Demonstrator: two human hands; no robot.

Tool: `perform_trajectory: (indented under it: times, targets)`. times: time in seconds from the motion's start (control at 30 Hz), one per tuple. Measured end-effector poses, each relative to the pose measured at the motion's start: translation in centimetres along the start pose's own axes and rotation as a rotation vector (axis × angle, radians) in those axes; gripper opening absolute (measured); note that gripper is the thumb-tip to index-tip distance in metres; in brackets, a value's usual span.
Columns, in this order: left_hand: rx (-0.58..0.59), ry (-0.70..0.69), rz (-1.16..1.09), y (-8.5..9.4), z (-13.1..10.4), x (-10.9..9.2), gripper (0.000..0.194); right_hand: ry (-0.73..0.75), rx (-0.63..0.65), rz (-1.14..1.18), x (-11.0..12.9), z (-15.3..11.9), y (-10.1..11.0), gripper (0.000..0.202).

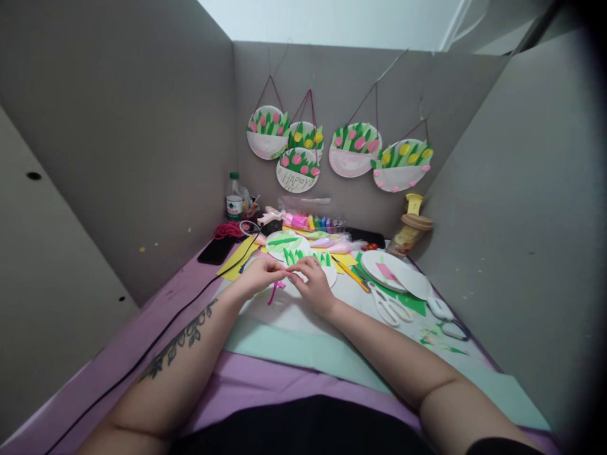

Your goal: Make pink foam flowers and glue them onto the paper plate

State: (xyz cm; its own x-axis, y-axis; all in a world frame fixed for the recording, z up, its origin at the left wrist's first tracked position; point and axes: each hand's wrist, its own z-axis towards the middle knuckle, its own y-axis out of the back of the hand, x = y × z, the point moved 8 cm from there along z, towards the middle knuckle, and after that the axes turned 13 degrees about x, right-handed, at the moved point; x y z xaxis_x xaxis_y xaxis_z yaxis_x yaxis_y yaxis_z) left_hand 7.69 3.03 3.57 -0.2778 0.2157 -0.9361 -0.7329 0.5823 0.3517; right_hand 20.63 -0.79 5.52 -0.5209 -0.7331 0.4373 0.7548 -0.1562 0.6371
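Note:
My left hand (258,278) and my right hand (313,285) meet at the fingertips over the middle of the table. Both are closed in a pinch around a tiny pink piece between them, mostly hidden by the fingers. Just behind and below them lies a white paper plate (329,274) with green paper leaves (294,256) along it. A bright pink strip (274,292) with a small pink lump (281,285) rests on the white sheet below my fingers. Another white plate (272,242) with light green pieces sits farther back.
White scissors (389,306), a yellow cutter (353,276) and stacked plates (379,268) lie at right. A phone (217,250), a black cable (165,332) and a bottle (234,199) are at left. Decorated plates (355,163) hang on the back panel. Green scraps (439,340) lie front right.

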Motion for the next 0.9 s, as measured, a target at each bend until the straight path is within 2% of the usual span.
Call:
perform_trajectory:
  times: [0.17,0.4,0.47,0.57,0.63,0.73,0.9]
  targets:
    - [-0.01,0.053,-0.004,-0.2,0.1,0.7,0.028,0.024,-0.006,-0.024,0.2,-0.1,0.0,0.01]
    - [-0.049,0.074,0.005,-0.6,-0.1,0.3,0.025,0.069,0.012,-0.059,0.6,-0.1,-0.2,0.009]
    - [-0.113,0.058,0.058,0.7,0.0,0.5,0.022,0.053,0.006,-0.049,0.4,-0.1,-0.1,0.009]
    - [-0.349,0.053,0.248,4.6,-0.4,1.2,0.013,0.007,-0.019,-0.008,-0.4,-0.3,0.2,0.009]
    - [-0.469,0.078,0.467,6.8,-0.7,1.4,0.012,-0.023,-0.034,0.015,-1.0,-0.4,0.4,0.01]
    - [-0.417,0.151,0.69,7.9,-0.4,2.2,0.01,-0.03,-0.035,0.022,-1.3,-0.4,0.5,0.01]
    - [-0.192,0.234,0.789,6.5,0.5,3.5,0.005,0.01,-0.039,0.008,-1.0,-0.4,0.5,0.011]
